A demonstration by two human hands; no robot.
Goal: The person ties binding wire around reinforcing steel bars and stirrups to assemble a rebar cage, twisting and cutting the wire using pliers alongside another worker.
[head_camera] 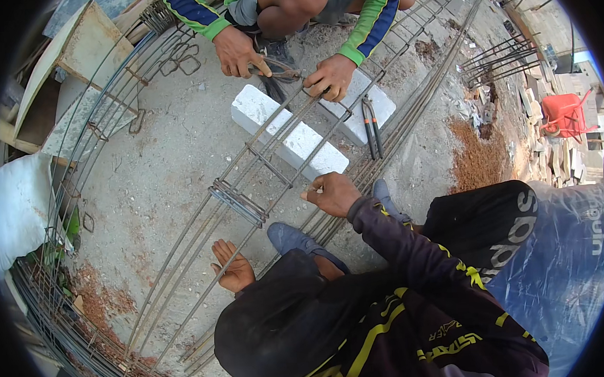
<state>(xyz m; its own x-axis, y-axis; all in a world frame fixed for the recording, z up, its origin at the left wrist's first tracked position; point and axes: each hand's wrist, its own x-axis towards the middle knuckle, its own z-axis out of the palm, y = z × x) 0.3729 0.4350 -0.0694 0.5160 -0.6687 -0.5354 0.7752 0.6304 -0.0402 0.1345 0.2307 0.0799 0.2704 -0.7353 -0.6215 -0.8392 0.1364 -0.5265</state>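
Note:
My left hand (232, 266) is palm up, fingers extended, beside a long bar of the rebar cage (270, 164). My right hand (332, 193) hovers right of the cage with thumb and fingers curled together; whether something thin is between them cannot be seen. Bunched steel stirrups (238, 202) sit around the cage bars between my hands. Two pale blocks (300, 138) (379, 104) lie under the cage. Orange-handled pincers (371, 127) rest against the right block. Across from me, a co-worker's hand grips rusty pincers (284, 70) at the cage; their other hand holds a bar.
Loose long rebar (405, 118) runs beside my feet. A curved rebar cage (94, 129), boards (93, 46) and a white sack (19, 206) are at left. Upright rebar (504, 63), reddish soil (477, 155) and a red wheelbarrow (564, 116) are at right.

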